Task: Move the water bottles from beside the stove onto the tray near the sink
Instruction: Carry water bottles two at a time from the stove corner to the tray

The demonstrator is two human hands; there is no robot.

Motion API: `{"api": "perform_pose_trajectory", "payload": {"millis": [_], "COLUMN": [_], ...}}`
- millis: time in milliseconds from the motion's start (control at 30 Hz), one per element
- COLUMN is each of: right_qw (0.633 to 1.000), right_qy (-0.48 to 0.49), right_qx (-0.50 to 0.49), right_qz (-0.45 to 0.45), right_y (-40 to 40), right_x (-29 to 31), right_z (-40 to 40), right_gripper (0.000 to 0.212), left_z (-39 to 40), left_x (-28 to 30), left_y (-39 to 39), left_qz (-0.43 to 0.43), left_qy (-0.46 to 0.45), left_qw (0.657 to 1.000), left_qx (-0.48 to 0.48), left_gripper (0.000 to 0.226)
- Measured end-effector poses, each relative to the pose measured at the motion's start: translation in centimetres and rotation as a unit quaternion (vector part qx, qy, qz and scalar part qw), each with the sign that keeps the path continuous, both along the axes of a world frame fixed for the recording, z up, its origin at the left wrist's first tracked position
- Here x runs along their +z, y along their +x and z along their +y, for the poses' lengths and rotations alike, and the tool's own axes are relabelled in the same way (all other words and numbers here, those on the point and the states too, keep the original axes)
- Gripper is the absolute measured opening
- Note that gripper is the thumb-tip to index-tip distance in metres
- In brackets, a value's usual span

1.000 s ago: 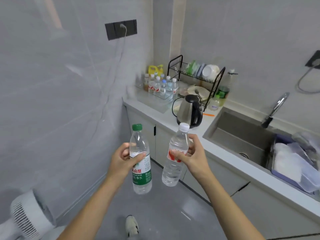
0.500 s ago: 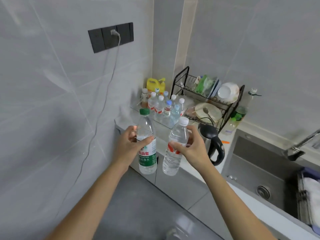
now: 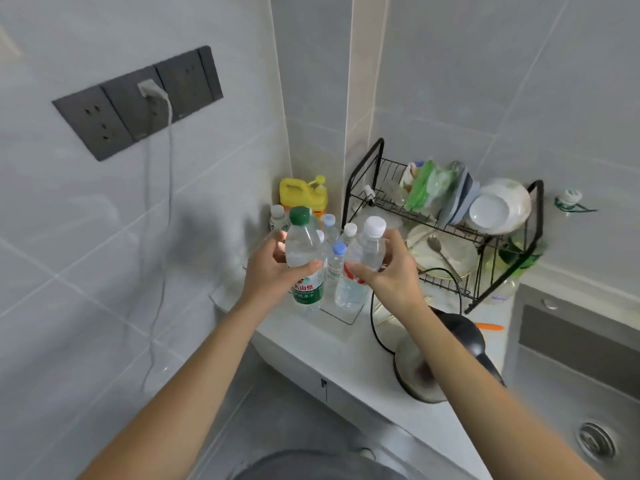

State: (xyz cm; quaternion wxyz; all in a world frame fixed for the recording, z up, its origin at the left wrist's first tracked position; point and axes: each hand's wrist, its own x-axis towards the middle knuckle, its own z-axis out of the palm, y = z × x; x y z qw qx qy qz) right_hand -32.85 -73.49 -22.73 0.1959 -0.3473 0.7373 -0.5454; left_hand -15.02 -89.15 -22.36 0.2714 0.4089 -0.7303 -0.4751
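both hands are full: left hand [image 3: 273, 271] wrapped round the green-cap bottle [image 3: 304, 258], right hand [image 3: 391, 271] round the white-cap bottle [image 3: 360, 265], held over the clear tray [image 3: 346, 315] on the desk. it's crowded with bottles [image 3: 334, 251], so setting these down carelessly could topple some.

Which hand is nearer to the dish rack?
Right. The right hand holds its bottle just beside the dish rack; the left hand is farther, on the wall side.

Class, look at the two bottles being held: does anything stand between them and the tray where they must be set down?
Yes. The bottles already on the tray fill its back part, behind the green-capped bottle and the white-capped bottle. The tray's near corner looks free.
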Motion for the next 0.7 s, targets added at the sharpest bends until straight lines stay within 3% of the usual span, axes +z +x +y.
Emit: {"api": "perform_pose_trajectory", "payload": {"millis": [167,267,367,467,567,700], "right_qw": [0.999,0.997,0.990,0.981,0.971,0.963], "right_qy": [0.034,0.073,0.134,0.182,0.217,0.223], "right_qx": [-0.004,-0.021,-0.040,-0.065,-0.080,-0.109], "right_qz": [-0.026,-0.021,-0.008,0.018,0.066,0.110], "right_y": [-1.0,-0.3,0.7,1.8,2.8,3.3], "right_x": [-3.4,-5.9,-7.9,-9.0,-10.0,-10.9], "right_z": [-2.1,-3.1,-3.9,-4.4,-4.7,-4.9], "right_gripper": [0.063,0.065,0.064,0.071,0.081,0.074], "left_z": [-3.2,-5.1,-6.6,-7.3,-7.6,-7.8], "left_x": [-2.5,-4.7,-7.0,-8.7,-10.0,-11.1], "left_y": [-3.4,-4.5,-5.2,-5.9,-6.5,-7.0], "left_qz": [-0.063,-0.108,-0.143,-0.178,-0.183,-0.171], "left_qy": [-0.071,-0.063,-0.048,-0.090,-0.129,-0.134], "left_qw": [0.992,0.985,0.972,0.949,0.931,0.920], "left_qx": [-0.078,-0.121,-0.181,-0.242,-0.289,-0.327], "left_gripper": [0.052,0.049,0.055,0.064,0.058,0.061]}}
